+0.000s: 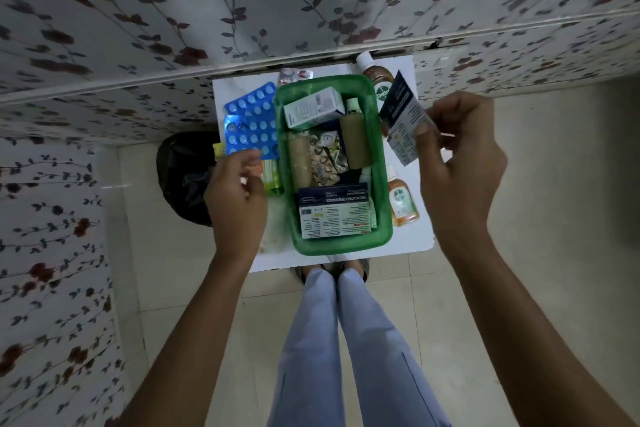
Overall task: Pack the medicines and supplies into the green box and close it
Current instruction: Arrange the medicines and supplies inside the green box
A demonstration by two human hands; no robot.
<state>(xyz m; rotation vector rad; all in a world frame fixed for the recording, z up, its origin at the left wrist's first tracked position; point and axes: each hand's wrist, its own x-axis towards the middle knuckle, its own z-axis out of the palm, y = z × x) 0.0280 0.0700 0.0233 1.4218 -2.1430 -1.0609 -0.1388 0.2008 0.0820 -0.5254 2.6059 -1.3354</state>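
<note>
Two hands are working: my right hand (460,163) is pinching a dark carton (403,118) beside the green box (381,163), my left hand (239,194) is hovering loose by the blister packs (251,121). I'm judging the crowded box may keep its lid from shutting.

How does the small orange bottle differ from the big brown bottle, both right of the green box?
The orange bottle is smaller; the brown bottle is larger. The orange one lies near the person, the brown one at the table's far edge, partly hidden by a held carton. Both have white caps and lie outside the green box.
</note>
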